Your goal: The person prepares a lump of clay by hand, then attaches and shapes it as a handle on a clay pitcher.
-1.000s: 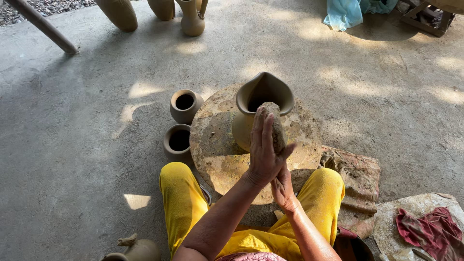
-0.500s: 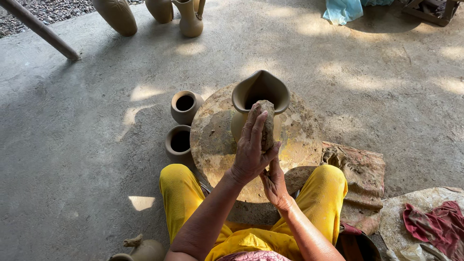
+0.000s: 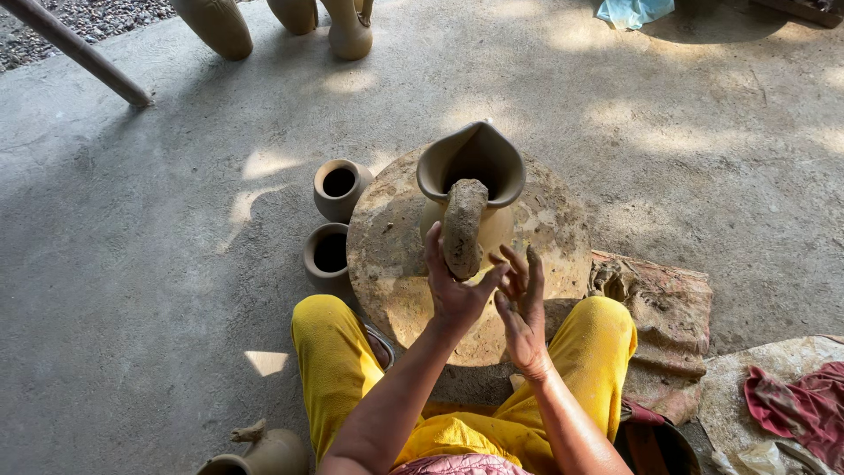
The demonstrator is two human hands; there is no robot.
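Grey concrete floor (image 3: 132, 264), dappled with patches of sunlight, is seen from above. At its middle, one round clay-smeared wheel (image 3: 545, 229) is laid flat, and one unfired jug (image 3: 470, 171) with a pinched spout is stood upright on it. One thick roll of wet clay (image 3: 462, 227) is held upright just in front of the jug's mouth, above the wheel. The roll is gripped by the left hand (image 3: 453, 286), whose fingers and thumb are curled around its lower end. The right hand (image 3: 520, 308) is held just beside it, released, with its fingers spread and nothing grasped; whether its fingertips touch the roll cannot be told. Two knees in yellow trousers (image 3: 334, 361) are folded either side of the wheel's near edge.

Two small round pots (image 3: 338, 189) are stood on the floor just left of the wheel, one behind the other, both with open mouths. Three larger clay vessels (image 3: 347, 31) are cut off by the top edge, and one wooden pole (image 3: 79, 54) is slanted across the top left corner. One more spouted pot (image 3: 264, 450) is seen at the bottom left. One slab of rough clay-caked material (image 3: 655, 303) is laid to the right of the wheel, and one red cloth (image 3: 796, 406) is bunched at the lower right. One pale blue cloth (image 3: 633, 10) is lying at the top edge.
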